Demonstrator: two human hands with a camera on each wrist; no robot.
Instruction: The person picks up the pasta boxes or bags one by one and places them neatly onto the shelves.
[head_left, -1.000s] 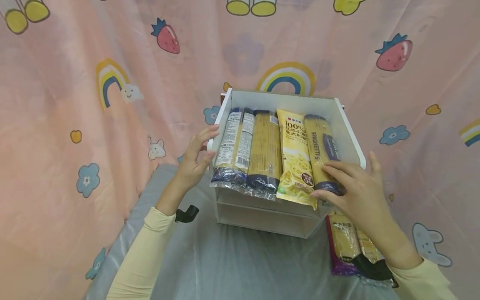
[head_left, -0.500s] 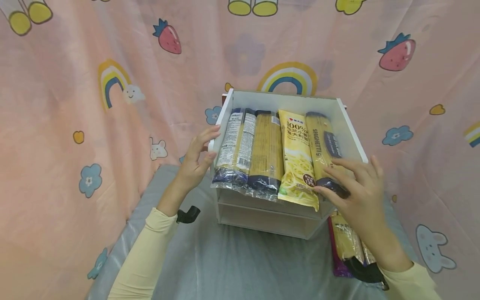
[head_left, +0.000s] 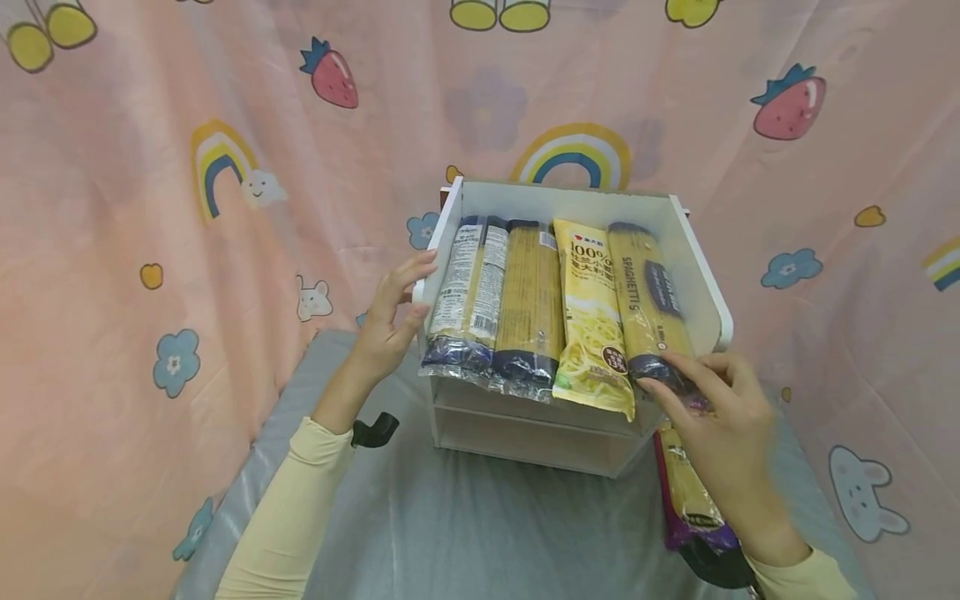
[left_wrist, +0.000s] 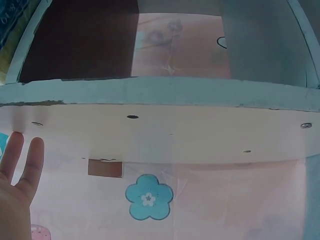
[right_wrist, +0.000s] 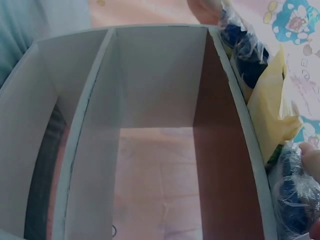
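Four packs of pasta lie side by side on the top tier of a white shelf unit. The rightmost is a spaghetti pack with dark ends. My right hand pinches its near end between thumb and fingers; in the right wrist view, fingertips stand on both sides of its clear wrapper. Left of it lies a yellow noodle pack, then two clear-wrapped packs, a plain golden one and one with a printed white label. My left hand touches the unit's left wall with extended fingers.
More pasta packs with purple and red wrapping lie on the grey cloth right of the unit, partly behind my right forearm. Lower compartments of the unit face me. A pink patterned curtain hangs behind.
My right hand has slid down toward me along the spaghetti pack, from its lower body to its near dark end. The left hand stays at the unit's left wall.
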